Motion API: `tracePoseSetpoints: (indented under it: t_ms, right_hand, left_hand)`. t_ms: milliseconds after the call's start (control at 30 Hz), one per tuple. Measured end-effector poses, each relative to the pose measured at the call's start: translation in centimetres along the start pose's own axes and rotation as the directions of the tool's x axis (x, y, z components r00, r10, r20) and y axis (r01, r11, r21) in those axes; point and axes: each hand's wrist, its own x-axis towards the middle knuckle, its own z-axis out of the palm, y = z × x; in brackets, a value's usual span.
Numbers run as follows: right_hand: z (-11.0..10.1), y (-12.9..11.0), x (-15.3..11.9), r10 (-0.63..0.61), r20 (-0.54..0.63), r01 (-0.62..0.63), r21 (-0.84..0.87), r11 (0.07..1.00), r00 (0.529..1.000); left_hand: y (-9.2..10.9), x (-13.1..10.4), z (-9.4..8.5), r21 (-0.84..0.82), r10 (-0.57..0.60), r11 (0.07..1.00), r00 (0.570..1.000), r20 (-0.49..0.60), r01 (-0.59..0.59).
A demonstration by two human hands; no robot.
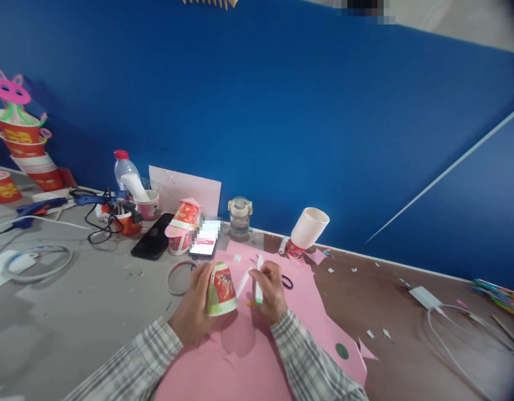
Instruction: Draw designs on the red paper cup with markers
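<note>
My left hand [196, 303] is wrapped round a paper cup [223, 292], turned with its wide rim down. The cup has a red printed picture and green colouring on its side and near the rim. Just to its right, my right hand [271, 292] is closed round a white marker [259, 291] with a green end. A thin white strip [243, 282] reaches from my right fingertips toward the cup; its exact kind is unclear. Both hands are above a large pink sheet [223, 370]. Scissors [287, 282] lie partly hidden behind my right hand.
A stack of white cups [310, 227] leans at the back right. Behind my left hand are a decorated red cup [185, 217], a phone [205, 236], a black phone [153, 236] and a tape roll [169, 281]. A glass jar [240, 218] stands by the blue wall [282, 111].
</note>
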Motion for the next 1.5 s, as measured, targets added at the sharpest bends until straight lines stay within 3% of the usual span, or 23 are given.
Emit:
tracePoseSetpoints:
  t_ms: [100,133,200,300,567,1000,1500]
  right_hand:
    - [-1.1,-1.1,0.5,0.112,-0.172,-0.099,0.082,0.992,0.979]
    - [-1.4,-1.7,0.6,0.229,-0.193,-0.18,0.243,0.953,0.954]
    - [-1.8,-3.0,0.7,0.335,-0.146,-0.22,0.507,0.833,0.931]
    - [-1.7,-4.6,0.2,0.378,-0.045,-0.272,0.618,0.738,0.925]
    - [-0.5,-5.6,-1.2,0.388,-0.006,-0.301,0.622,0.723,0.922]
    - [-0.7,-6.1,-0.8,0.325,0.005,-0.269,0.573,0.774,0.946]
    - [-0.6,-5.9,-1.1,0.331,0.037,-0.284,0.609,0.741,0.943]
  left_hand:
    - [0.0,0.0,0.2,0.04,0.008,0.999,1.0,-0.024,-0.007]
    - [0.1,0.0,0.3,0.05,0.009,0.999,1.0,-0.029,-0.008]
    - [0.3,0.1,0.3,0.061,0.021,0.998,0.999,-0.037,-0.018]
    - [0.6,0.3,0.2,0.064,0.053,0.997,0.997,-0.051,-0.05]
    - [0.4,0.2,0.1,0.056,0.053,0.997,0.998,-0.023,-0.052]
    - [-0.1,0.0,0.4,0.045,0.05,0.998,0.999,-0.022,-0.049]
    - [-0.2,-0.1,0.4,0.059,0.064,0.996,0.997,-0.031,-0.062]
